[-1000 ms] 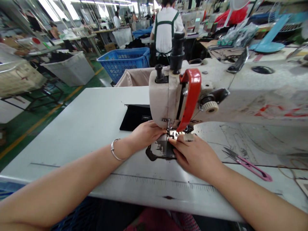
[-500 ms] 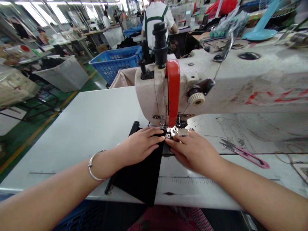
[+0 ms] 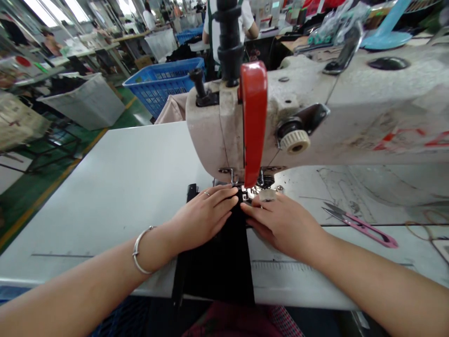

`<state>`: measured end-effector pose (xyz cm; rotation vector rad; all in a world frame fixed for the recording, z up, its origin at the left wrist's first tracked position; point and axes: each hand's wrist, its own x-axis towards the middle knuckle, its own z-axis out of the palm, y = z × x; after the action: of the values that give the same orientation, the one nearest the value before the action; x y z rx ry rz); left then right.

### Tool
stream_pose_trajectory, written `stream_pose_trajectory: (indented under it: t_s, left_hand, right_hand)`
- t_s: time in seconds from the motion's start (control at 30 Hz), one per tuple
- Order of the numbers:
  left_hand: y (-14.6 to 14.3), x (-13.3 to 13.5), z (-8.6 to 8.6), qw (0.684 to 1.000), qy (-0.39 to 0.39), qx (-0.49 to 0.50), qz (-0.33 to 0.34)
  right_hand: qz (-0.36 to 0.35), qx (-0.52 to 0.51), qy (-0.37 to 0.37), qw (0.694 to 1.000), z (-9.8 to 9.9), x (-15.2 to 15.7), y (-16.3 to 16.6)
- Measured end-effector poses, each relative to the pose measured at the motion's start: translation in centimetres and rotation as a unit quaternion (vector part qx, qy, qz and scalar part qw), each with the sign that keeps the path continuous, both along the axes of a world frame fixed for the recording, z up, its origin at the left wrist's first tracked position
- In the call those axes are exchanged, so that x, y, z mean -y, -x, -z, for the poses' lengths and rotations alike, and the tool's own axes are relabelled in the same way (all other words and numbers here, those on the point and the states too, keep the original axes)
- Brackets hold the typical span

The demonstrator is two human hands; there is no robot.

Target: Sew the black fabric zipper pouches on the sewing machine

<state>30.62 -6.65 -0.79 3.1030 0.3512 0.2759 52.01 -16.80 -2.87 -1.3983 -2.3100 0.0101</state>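
A black piece of fabric [image 3: 217, 262] lies on the white table [image 3: 115, 187] and runs under the presser foot [image 3: 250, 193] of an off-white sewing machine [image 3: 315, 117] with a red guard [image 3: 253, 117]. My left hand [image 3: 203, 215] lies flat on the fabric, fingers stretched toward the needle. A silver bangle [image 3: 138, 250] is on that wrist. My right hand [image 3: 280, 224] rests on the fabric's right edge just in front of the foot, fingers extended and pressing down.
Pink thread snips [image 3: 361, 224] lie on the table to the right. A blue basket [image 3: 161, 86] and a grey bin [image 3: 86, 100] stand on the floor behind the table. A person in a white shirt and green apron [image 3: 245, 21] works at the back.
One second ago only a small piece lay at the foot. The long black fabric then came under both hands and has since swung straighter toward me; my view came closer to the machine.
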Motion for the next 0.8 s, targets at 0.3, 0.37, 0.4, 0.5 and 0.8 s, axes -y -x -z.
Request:
stream_pose_trajectory:
  t_s: [0.3,0.37,0.4,0.5,0.8]
  left_hand:
    - [3.4,9.9,-2.1,0.997,0.072,-0.012,0.01]
    - [4.3,10.7,-1.4,0.989,0.129,0.052,-0.043]
    - [4.7,10.9,-1.1,0.979,0.17,0.078,-0.083]
    - [5.5,10.8,-0.8,0.935,0.254,0.131,-0.209]
    - [5.5,10.4,-2.7,0.975,0.118,0.11,-0.154]
  right_hand:
    - [-0.048,-0.107,0.08,0.99,-1.5,7.0,1.0]
    - [-0.029,-0.156,0.078,0.984,-0.9,8.7,1.8]
    - [-0.018,-0.169,0.075,0.983,-0.6,9.2,2.3]
    - [0.02,-0.161,0.039,0.986,0.6,10.0,3.9]
    - [-0.013,-0.154,-0.062,0.986,1.5,10.1,5.7]
